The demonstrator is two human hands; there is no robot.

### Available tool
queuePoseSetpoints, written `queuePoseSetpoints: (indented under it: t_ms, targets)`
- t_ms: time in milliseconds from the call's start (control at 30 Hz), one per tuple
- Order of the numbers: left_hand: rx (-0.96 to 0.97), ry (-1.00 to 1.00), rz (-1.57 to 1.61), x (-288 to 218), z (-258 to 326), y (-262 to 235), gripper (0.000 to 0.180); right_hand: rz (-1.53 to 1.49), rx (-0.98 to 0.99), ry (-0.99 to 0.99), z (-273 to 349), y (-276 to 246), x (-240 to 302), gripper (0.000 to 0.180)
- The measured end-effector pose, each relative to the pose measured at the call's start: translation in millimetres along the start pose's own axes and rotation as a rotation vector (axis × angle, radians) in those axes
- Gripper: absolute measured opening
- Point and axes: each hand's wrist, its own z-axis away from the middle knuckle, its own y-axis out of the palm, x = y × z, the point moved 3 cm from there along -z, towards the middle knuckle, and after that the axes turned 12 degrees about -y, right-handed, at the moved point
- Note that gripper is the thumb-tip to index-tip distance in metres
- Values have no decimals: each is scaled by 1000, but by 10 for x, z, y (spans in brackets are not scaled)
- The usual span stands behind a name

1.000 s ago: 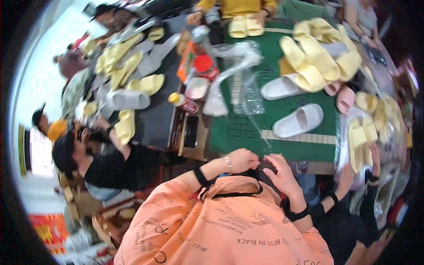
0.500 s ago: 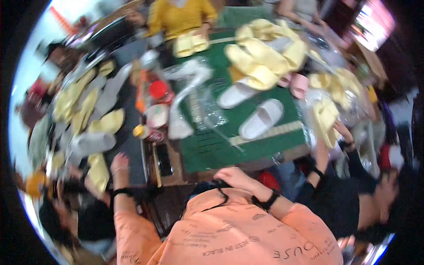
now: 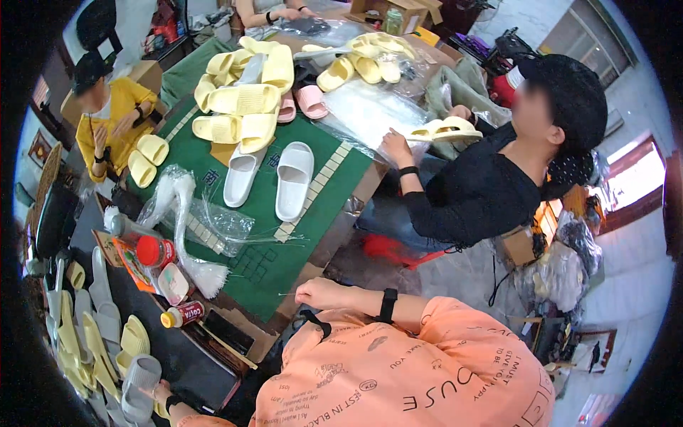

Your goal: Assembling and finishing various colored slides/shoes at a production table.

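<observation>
My left hand (image 3: 163,393), at the lower left, has its fingers closed on the edge of a grey slipper (image 3: 142,384) over a pile of slippers; part of the hand is hidden. Near the front edge of the green mat (image 3: 341,188), my right hand (image 3: 319,293) is closed, and a thin white plastic tie pokes out from its fingertips. Two pale grey slippers, one on the left (image 3: 243,178) and one on the right (image 3: 294,179), lie on the mat. A bundle of white plastic ties (image 3: 186,238) and a clear bag (image 3: 228,226) rest left of them.
Cream slippers (image 3: 242,99) are heaped at the far side with pink slippers (image 3: 311,101). A jar with a red lid (image 3: 153,251), a yellow-capped bottle (image 3: 181,314) and a dark phone (image 3: 226,334) stand along the left. A co-worker in black (image 3: 491,192) handles cream slippers on the right.
My view has swung to the right. My left hand has gone down and left to the grey slipper. The person in yellow has let go of the cream slippers.
</observation>
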Motion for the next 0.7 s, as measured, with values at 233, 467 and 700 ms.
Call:
queuePoseSetpoints:
  t_ms: [233, 467, 700]
  targets:
    - [-645, -138, -103, -231, 1006, 917, 45, 129, -11, 70, 91, 171, 10, 20]
    - [-261, 534, -120, -87, 804, 289, 61, 152, 127, 55, 138, 289, 49, 22]
    - [-301, 297, 279, -134, 1943, 783, 54, 61, 67, 84, -113, -32, 181, 28]
